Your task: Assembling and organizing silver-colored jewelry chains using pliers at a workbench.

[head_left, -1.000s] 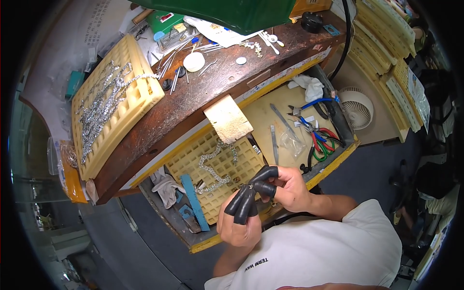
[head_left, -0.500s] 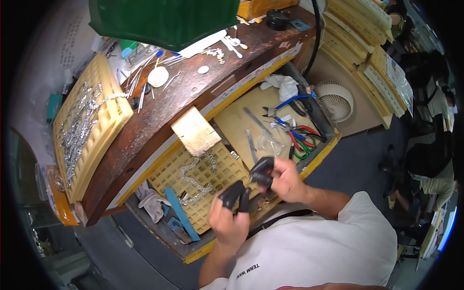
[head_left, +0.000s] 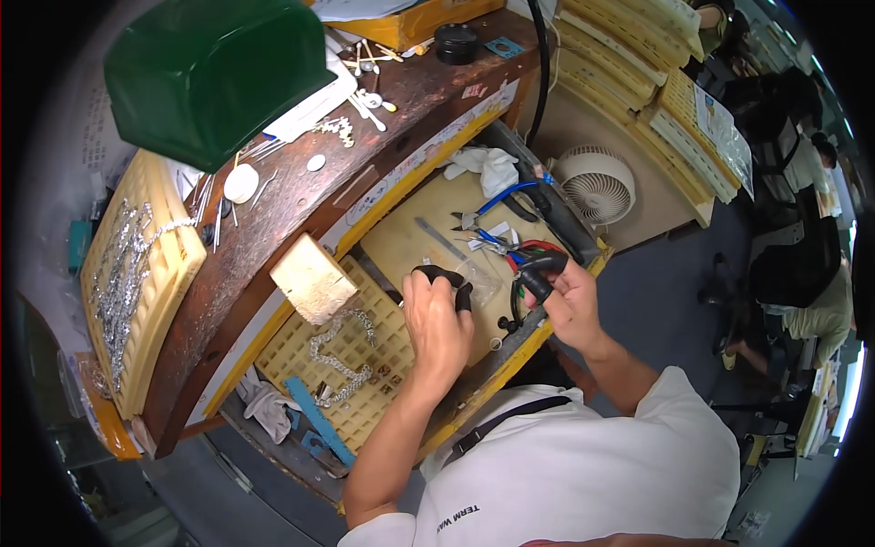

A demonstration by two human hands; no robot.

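Note:
My left hand [head_left: 438, 325], black covers on its fingertips, is above the drawer beside a tan gridded tray [head_left: 328, 336]. Its fingers curl down and in, hiding whatever is between them. On the tray lies a silver chain [head_left: 321, 356], looped loosely. My right hand [head_left: 569, 294], also with black fingertip covers, is over the handles of several pliers [head_left: 501, 241] with red, green and blue grips. Its fingers are bent, and what they hold, if anything, is hidden. A small clear plastic bag [head_left: 483, 281] lies between the two hands.
A wooden bench pin [head_left: 314, 281] juts over the drawer. On the left, a tan tray [head_left: 189, 258] holds many silver chains. A green lamp shade [head_left: 214, 82] hangs over the bench. At the right are a white fan [head_left: 595, 185] and stacked trays [head_left: 697, 155]; people sit farther back.
My hands have moved apart. The left has swung up over the drawer beside the gridded tray, and the right has gone over to the pliers' handles. The whole view has shifted slightly.

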